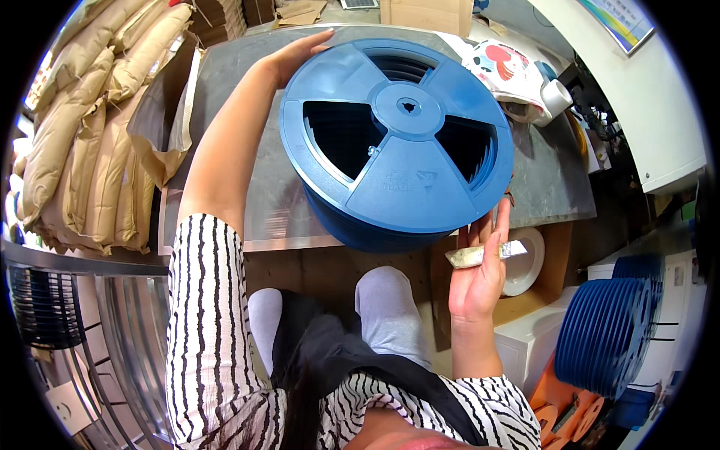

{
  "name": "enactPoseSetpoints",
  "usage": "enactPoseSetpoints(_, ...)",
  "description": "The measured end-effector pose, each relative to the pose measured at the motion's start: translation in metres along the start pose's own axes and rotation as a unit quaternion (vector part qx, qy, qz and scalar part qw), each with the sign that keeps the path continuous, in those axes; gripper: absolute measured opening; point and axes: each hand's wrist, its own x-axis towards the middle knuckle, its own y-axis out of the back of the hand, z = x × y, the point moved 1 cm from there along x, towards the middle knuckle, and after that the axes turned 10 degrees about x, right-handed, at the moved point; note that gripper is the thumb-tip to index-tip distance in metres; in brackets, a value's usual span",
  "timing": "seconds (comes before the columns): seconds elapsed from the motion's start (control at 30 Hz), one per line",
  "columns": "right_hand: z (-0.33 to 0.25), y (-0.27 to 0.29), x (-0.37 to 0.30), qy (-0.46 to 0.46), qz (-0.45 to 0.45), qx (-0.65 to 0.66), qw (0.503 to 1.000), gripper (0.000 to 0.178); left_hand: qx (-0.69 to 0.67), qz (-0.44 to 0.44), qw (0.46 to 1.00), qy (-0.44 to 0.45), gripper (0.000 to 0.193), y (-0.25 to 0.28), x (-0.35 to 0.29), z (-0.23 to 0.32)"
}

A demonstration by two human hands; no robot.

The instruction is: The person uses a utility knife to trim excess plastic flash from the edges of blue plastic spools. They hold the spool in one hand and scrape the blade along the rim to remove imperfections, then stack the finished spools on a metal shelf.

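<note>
A tall stack of blue plastic reels (401, 180) stands in front of me, its top reel showing a round hub and three cut-out windows. It reaches over the near edge of the grey table (262, 187). My left hand (304, 54) lies along its far left side with fingers stretched, bracing it; some fingertips are hidden. At its near right side my right hand (478, 285) is palm up, fingertips against the reels. A small pale folded strip (466, 258) with a white end is caught between the thumb and fingers of that hand.
Brown paper packs (82, 142) are piled at the left. A white bag (502, 71) with red print lies at the far right of the table. Below the right edge, a cardboard box (555, 259) holds a white roll. More blue reels (604, 330) stand at the lower right.
</note>
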Motion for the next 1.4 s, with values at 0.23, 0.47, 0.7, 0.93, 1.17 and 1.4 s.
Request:
enactPoseSetpoints(0.23, 0.002, -0.027, 0.006, -0.014, 0.037, 0.055, 0.998, 0.057, -0.057, -0.009, 0.998, -0.003, 0.069, -0.016, -0.019, 0.004)
enactPoseSetpoints(0.47, 0.010, -0.020, 0.016, 0.050, 0.109, 0.008, 0.993, 0.050, -0.027, 0.070, 0.996, -0.043, 0.062, -0.025, -0.070, 0.022)
enactPoseSetpoints(0.7, -0.003, -0.009, 0.028, 0.089, 0.096, 0.057, 0.990, 0.044, -0.083, 0.195, 0.971, -0.113, 0.052, -0.055, -0.165, 0.061)
enactPoseSetpoints(0.93, -0.025, -0.002, 0.005, 0.025, -0.052, 0.154, 0.986, 0.043, -0.222, 0.245, 0.917, -0.225, 0.034, -0.081, -0.313, 0.062)
enactPoseSetpoints(1.17, -0.004, -0.012, -0.059, -0.111, -0.110, 0.170, 0.973, 0.041, -0.172, 0.374, 0.888, -0.203, 0.039, -0.126, -0.460, 0.024)
enactPoseSetpoints(1.4, 0.033, -0.017, -0.132, -0.180, -0.168, 0.070, 0.967, 0.046, -0.259, 0.498, 0.816, -0.142, 0.045, -0.182, -0.561, -0.101)
